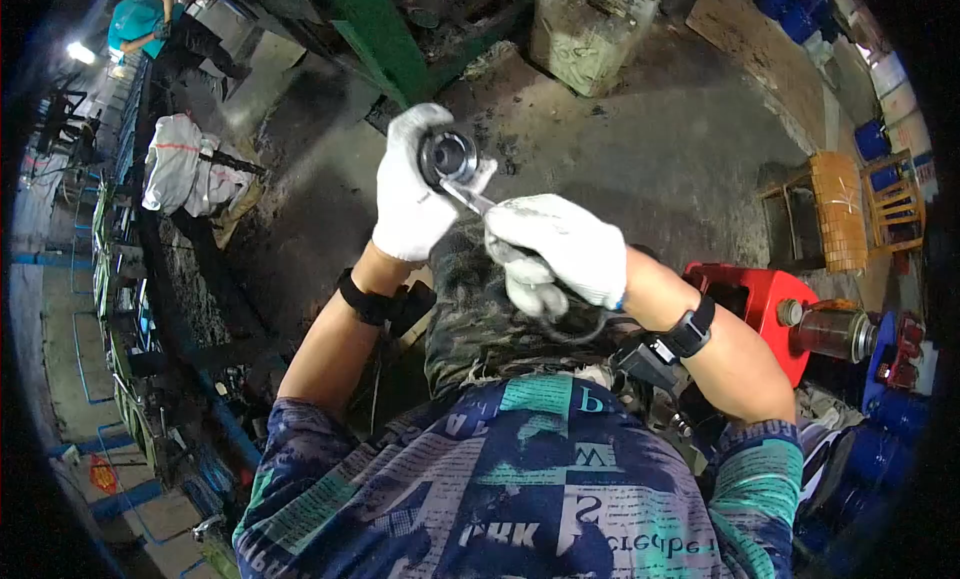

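My left hand [408, 194], in a white work glove, holds up a round dark metal part with a shiny ring, like a bearing housing [448, 156]. In my right hand [560, 251], also in a white glove, I grip a pair of pliers [472, 199] whose thin tips reach into the face of the round part. The pliers' dark handles hang below my right palm. Both hands are raised over my lap, above camouflage-patterned trousers. Each wrist wears a black band.
A red stool or stand [752, 297] with a cylindrical motor part [832, 331] sits at my right. A dirty jerrycan [590, 29] stands on the oily concrete floor ahead. A wooden stool [838, 211] is at the far right. A person in a teal shirt [140, 19] works at the far left.
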Tool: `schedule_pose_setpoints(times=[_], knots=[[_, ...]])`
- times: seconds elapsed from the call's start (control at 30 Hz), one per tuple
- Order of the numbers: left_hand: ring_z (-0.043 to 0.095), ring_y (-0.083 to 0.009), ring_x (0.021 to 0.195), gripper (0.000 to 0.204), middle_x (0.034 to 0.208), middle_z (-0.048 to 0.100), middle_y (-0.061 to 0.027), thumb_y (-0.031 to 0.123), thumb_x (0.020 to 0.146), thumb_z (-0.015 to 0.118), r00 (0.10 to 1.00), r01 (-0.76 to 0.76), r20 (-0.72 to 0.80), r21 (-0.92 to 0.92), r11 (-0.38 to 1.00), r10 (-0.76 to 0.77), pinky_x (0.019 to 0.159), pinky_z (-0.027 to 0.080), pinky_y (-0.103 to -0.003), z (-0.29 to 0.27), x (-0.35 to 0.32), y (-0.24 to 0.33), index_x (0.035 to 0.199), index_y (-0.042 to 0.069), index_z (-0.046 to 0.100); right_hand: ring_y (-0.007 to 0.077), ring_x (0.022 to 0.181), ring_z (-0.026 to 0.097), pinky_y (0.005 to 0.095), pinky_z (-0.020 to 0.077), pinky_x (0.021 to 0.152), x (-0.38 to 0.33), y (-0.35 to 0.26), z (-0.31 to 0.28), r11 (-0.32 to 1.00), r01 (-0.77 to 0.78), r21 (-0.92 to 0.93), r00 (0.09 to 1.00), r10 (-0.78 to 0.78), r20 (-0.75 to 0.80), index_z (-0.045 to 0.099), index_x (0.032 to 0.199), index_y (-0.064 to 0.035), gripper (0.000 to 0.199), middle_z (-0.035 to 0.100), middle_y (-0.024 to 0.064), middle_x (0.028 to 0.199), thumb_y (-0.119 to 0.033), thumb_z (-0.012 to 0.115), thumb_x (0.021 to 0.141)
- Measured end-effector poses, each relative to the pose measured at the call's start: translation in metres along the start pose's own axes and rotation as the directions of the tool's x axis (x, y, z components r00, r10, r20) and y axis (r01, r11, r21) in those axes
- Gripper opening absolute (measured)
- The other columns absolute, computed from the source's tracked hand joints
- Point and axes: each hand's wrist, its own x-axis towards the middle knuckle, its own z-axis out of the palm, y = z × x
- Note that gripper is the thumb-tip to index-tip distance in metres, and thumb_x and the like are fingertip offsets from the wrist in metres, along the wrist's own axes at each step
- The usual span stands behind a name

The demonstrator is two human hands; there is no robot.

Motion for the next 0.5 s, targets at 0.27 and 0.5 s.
schedule_pose_setpoints(times=[0.27, 0.5], knots=[[0.061, -0.0253, 0.130, 0.082, 0.141, 0.063, -0.0154, 0.013, 0.072, 0.098, 0.976, 0.144, 0.196, -0.266, 0.953, -0.092, 0.111, 0.049, -0.040, -0.032, -0.003, -0.027, 0.140, 0.008, 0.052, 0.0152, 0.053, 0.059, 0.0255, 0.0382, 0.041, 0.003, -0.002, -0.045, 0.987, 0.048, -0.151, 0.857, -0.118, -0.501, 0.056, 0.094, -0.0078, 0.037, 0.045, -0.0023, 0.060, -0.042, 0.056, 0.108], [0.052, -0.0309, 0.143, 0.089, 0.152, 0.055, -0.0199, 0.016, 0.068, 0.100, 0.970, 0.204, 0.205, -0.381, 0.902, -0.133, 0.119, 0.041, -0.044, -0.038, 0.001, -0.045, 0.142, 0.008, 0.051, 0.0162, 0.055, 0.061, 0.0294, 0.0469, 0.050, 0.009, 0.038, -0.063, 0.989, -0.058, -0.139, 0.812, -0.034, -0.582, 0.057, 0.111, -0.0049, 0.028, 0.053, -0.0002, 0.066, -0.032, 0.062, 0.106]])
